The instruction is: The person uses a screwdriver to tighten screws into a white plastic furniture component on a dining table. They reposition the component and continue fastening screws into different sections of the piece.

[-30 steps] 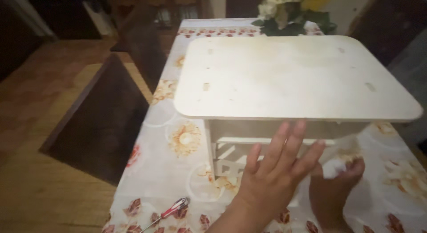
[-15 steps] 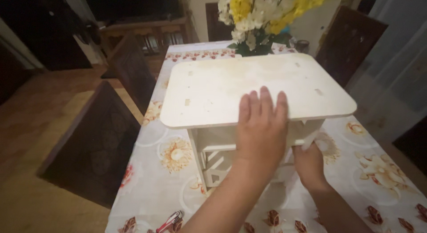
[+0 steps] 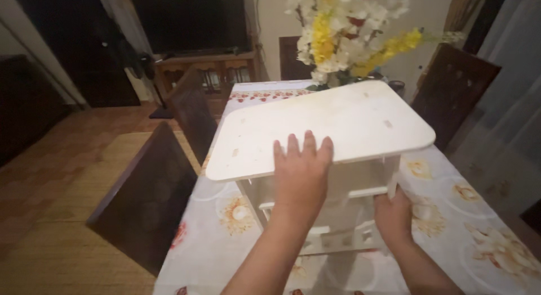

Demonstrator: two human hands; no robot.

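Two hands work at one pale wooden stand [image 3: 332,205] that sits on the tabletop [image 3: 225,238], which wears a floral cloth. Nearest the camera, the right hand [image 3: 393,216] grips the lower right corner of the stand's frame, fingers curled around the post and closed on it. The left hand [image 3: 301,174] lies flat, palm down, fingers spread wide over the near edge of the one flat top panel [image 3: 321,126], pressing on it rather than clasping. The panel is tilted, its left end lower, and overhangs the frame on every visible side. Open cloth lies to the left and right of the stand. Two dark chairs [image 3: 152,193] stand close along the tabletop's left edge, and a third chair [image 3: 451,92] stands at the far right. Behind the stand, one vase of white and yellow flowers [image 3: 344,36] rises just beyond the panel's far edge.
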